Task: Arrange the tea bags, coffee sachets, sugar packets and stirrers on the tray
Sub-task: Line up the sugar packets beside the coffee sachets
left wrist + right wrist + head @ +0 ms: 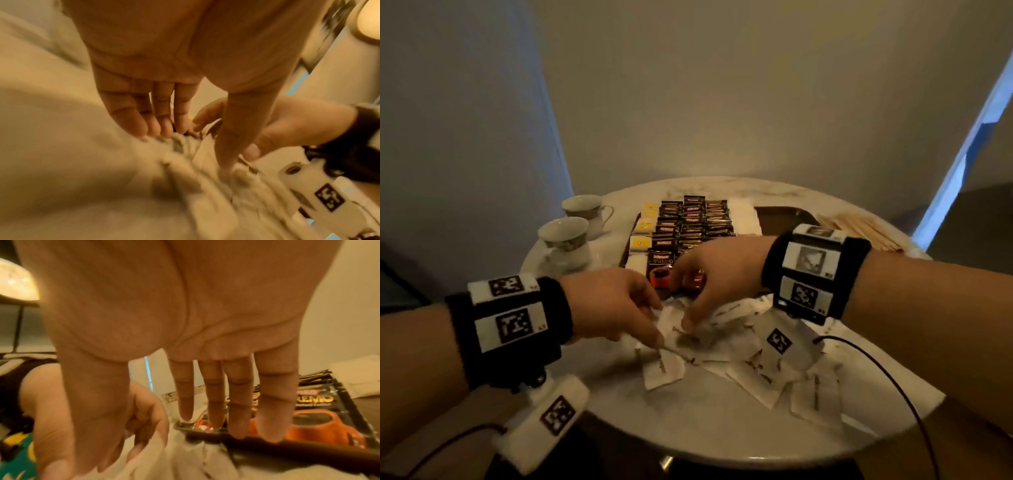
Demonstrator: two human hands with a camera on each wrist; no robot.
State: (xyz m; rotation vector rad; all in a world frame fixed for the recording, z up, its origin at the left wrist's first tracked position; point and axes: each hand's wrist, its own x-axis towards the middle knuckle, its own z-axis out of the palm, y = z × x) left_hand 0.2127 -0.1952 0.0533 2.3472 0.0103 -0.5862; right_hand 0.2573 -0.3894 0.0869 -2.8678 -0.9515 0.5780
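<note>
White paper sugar packets [750,356] lying scattered on table front, black coffee sachets [690,222] sitting in rows w/ yellow-tagged tea bags [642,236] on dark tray [777,214], wooden stirrers [859,226] lying piled at right

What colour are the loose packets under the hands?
White with small dark print, the sugar packets; clearest in the head view.

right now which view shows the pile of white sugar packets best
The head view: the sugar packets lie spread on the round table in front of the tray, with both hands at their near-left edge. The left wrist view shows them only as a blurred heap under the fingers; the right wrist view catches just a pale strip at the bottom.
</note>
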